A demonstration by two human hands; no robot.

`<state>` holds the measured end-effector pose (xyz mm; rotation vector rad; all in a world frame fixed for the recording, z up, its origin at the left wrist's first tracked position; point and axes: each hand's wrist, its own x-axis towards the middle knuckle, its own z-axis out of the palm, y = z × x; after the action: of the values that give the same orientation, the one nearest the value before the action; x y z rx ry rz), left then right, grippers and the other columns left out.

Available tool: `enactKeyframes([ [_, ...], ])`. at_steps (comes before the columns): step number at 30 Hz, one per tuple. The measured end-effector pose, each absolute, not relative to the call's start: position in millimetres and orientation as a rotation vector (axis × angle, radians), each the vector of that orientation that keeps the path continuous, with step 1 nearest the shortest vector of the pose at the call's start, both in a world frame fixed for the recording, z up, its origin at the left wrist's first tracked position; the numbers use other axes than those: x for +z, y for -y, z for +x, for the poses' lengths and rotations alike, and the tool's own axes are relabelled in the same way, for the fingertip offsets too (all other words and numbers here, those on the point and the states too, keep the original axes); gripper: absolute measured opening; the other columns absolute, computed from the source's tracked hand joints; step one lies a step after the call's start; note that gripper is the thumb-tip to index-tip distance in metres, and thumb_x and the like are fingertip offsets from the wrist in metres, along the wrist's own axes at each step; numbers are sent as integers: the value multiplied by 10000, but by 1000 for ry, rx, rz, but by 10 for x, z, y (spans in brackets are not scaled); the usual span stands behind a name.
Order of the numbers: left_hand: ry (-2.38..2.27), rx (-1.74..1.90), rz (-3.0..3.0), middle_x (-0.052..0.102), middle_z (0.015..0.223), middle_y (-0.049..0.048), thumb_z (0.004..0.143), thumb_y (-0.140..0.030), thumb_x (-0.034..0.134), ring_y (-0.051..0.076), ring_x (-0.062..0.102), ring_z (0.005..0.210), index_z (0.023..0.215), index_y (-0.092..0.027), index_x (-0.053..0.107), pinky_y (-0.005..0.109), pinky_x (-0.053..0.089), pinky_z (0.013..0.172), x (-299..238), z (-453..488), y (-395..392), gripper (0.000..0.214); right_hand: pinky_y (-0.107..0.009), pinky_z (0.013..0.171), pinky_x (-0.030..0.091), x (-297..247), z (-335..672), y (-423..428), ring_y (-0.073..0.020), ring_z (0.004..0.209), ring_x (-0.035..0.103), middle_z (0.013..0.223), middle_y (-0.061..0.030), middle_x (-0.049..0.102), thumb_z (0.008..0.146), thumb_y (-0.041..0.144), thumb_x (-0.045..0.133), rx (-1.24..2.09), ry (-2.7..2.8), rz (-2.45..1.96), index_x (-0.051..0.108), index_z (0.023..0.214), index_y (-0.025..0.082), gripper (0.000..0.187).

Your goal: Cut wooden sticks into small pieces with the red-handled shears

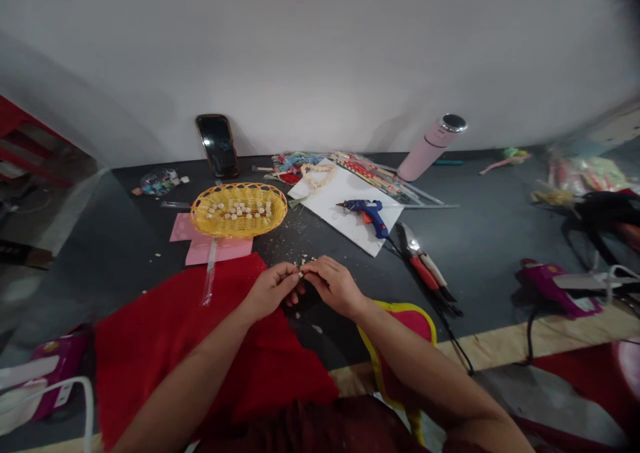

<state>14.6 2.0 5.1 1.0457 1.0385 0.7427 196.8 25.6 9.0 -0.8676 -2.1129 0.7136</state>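
My left hand and my right hand meet over the near part of the dark table, fingertips pinched together. Between them is a tiny cream-coloured piece, too small to make out fully. Several cream crumbs lie on the table just beyond the fingertips. Left of my hands a red cloth spreads under my left forearm. Beyond it, a yellow woven basket holds several small, pale, flower-like pieces.
A blue glue gun lies on a white board. Pliers with red and white handles are to the right. A pink bottle and a phone stand along the wall. Pink paper lies under the basket.
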Motion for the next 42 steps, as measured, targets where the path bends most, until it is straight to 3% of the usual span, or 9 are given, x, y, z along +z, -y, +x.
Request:
enactKeyframes([
  [16,-1084,704,1161,579,652,-17,816,-405,550,78,559,497,798,-159,538,180,445,460,59,194,16,247,-267,647,440,103,2003,-227,-144,665,542,699,-25,581,897,250,453,798,2190,-936,544,780,202,156],
  [22,-1190,851,1206,614,737,-5,793,-347,593,91,574,527,962,-186,552,193,468,474,51,215,93,236,-223,570,399,157,1994,-219,-112,597,490,670,0,546,910,284,437,992,1977,-1024,548,761,186,210],
  [30,-1292,1001,1542,675,932,40,797,-256,590,162,648,839,1039,-202,584,263,518,744,14,218,138,248,-214,579,374,169,1968,-213,-106,616,451,668,7,507,906,327,445,1210,1852,-1027,534,728,176,250],
  [38,-1321,1103,1753,598,1111,96,775,-187,592,180,604,955,936,-183,602,281,509,766,62,218,75,161,-220,590,366,152,1957,-210,-109,623,443,677,8,509,904,337,450,1236,1835,-1030,543,746,181,241],
  [42,-1335,1118,1770,588,1077,101,777,-176,580,185,594,972,848,-174,603,299,504,797,81,228,64,75,-221,592,367,155,1943,-206,-111,627,445,674,9,508,903,339,450,1241,1824,-1046,544,741,181,245],
])
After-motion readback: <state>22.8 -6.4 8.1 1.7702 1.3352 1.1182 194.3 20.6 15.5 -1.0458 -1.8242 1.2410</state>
